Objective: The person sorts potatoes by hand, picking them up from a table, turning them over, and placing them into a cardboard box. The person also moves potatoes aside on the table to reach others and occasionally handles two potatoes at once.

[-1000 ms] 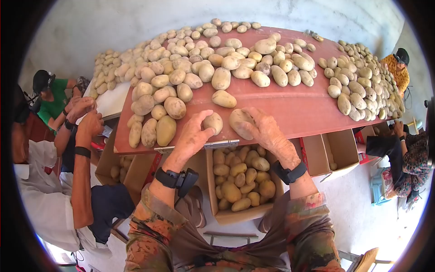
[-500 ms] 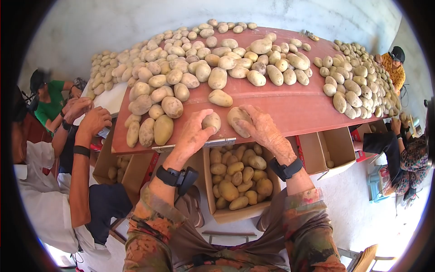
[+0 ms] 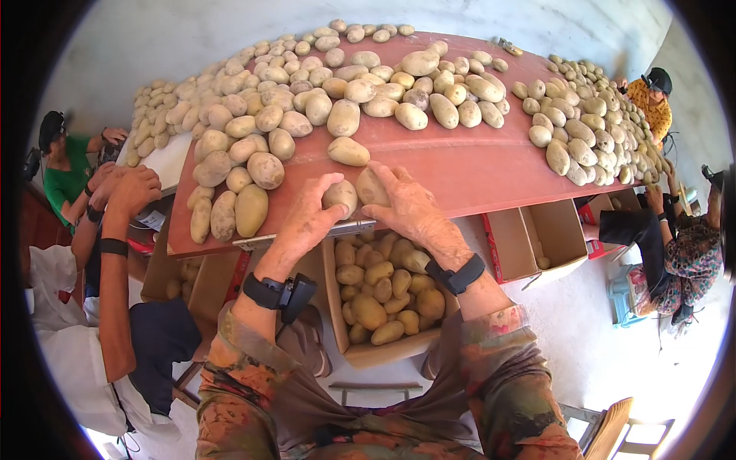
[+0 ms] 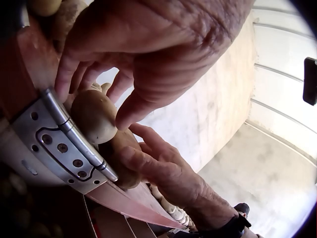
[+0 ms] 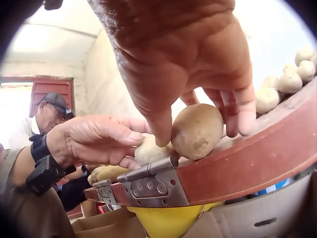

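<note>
At the table's front edge, my left hand [image 3: 303, 215] holds a small round potato [image 3: 340, 198] between thumb and fingers. Close beside it, my right hand [image 3: 410, 205] grips a larger potato [image 3: 372, 186], its thumb on the near side and fingers round the far side. The right wrist view shows that larger potato [image 5: 198, 131] low over the red edge, with the smaller potato [image 5: 151, 150] to its left. In the left wrist view the two potatoes overlap. Just behind my hands lies a single oval potato [image 3: 349, 151].
Potatoes are heaped across the red table [image 3: 452, 172]. A cardboard box [image 3: 368, 354] of potatoes stands below the edge between my legs, another box [image 3: 556, 230] to its right. A metal hinge [image 4: 64, 144] sits on the edge. People sit on both sides, one white-shirted person [image 3: 73, 307] close by.
My right hand has moved leftward with its potato, bringing the two potatoes closer together. The left hand keeps its potato. The head view has shifted slightly.
</note>
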`<state>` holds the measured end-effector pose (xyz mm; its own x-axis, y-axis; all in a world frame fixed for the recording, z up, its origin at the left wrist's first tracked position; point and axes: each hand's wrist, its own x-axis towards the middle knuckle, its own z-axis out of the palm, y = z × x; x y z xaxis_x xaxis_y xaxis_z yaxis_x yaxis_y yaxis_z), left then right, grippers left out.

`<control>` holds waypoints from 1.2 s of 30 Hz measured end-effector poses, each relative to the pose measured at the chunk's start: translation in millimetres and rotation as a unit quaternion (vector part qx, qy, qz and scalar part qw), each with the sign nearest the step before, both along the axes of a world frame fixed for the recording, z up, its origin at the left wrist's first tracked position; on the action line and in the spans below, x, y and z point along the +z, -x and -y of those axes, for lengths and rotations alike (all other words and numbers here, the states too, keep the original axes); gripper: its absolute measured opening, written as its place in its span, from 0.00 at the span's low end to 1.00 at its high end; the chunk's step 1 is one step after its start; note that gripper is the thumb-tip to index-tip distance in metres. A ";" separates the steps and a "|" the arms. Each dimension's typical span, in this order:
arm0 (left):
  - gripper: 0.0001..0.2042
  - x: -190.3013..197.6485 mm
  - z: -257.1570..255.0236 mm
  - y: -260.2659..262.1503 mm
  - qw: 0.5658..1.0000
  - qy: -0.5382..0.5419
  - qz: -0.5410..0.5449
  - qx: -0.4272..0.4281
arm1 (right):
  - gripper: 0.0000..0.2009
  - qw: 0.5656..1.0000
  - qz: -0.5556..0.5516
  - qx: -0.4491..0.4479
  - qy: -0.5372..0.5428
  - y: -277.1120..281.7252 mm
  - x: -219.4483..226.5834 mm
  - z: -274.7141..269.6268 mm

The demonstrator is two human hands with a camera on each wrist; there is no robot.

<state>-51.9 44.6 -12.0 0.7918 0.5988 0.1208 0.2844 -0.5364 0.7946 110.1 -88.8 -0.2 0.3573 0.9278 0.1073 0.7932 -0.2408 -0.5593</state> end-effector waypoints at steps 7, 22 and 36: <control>0.26 -2.0 -1.1 1.6 0.999 -0.048 0.006 -0.011 | 0.23 0.994 0.037 -0.004 -0.106 -9.4 -9.6 -0.8; 0.29 14.6 16.9 5.9 0.992 -0.105 -0.068 0.020 | 0.29 0.992 0.073 0.040 -0.096 5.2 -8.3 -3.4; 0.33 18.5 10.4 18.8 0.985 -0.139 -0.106 0.010 | 0.32 0.997 0.030 -0.068 -0.018 0.5 -1.7 -1.1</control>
<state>-70.7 34.2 6.6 0.8054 0.5813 0.1158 0.4404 -0.7176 0.5395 109.6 -87.6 -1.9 0.4720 0.8661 0.1646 0.7870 -0.3298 -0.5215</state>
